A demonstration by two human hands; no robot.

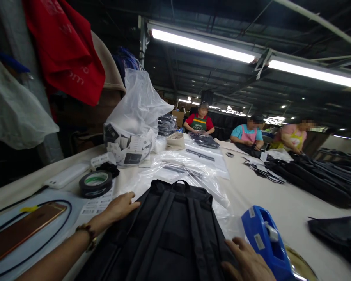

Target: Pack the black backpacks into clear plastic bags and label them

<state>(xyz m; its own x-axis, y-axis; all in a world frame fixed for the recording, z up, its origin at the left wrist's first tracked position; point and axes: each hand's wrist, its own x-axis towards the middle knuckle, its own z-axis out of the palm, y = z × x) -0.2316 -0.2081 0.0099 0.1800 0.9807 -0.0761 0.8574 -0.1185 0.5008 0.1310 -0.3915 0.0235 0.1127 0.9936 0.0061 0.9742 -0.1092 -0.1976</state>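
Observation:
A black backpack [175,234] lies in front of me with its shoulder straps facing up and its top loop pointing away. My left hand [119,208] touches the bag's upper left edge, fingers stretched out and not wrapped round it. At the lower right side, my right hand [248,261] rests against the bag with its fingers apart; part of it is cut off by the frame. Just beyond the bag lie clear plastic bags [193,168], flat on the table. Beside my right hand stands a blue tape dispenser [261,234].
On the left are a roll of black tape [96,183], a phone [29,230], a cable and barcode label sheets [95,205]. A plastic sack of labels [131,144] stands behind. Black bags [316,175] are piled at right. Several co-workers [200,121] work across the table.

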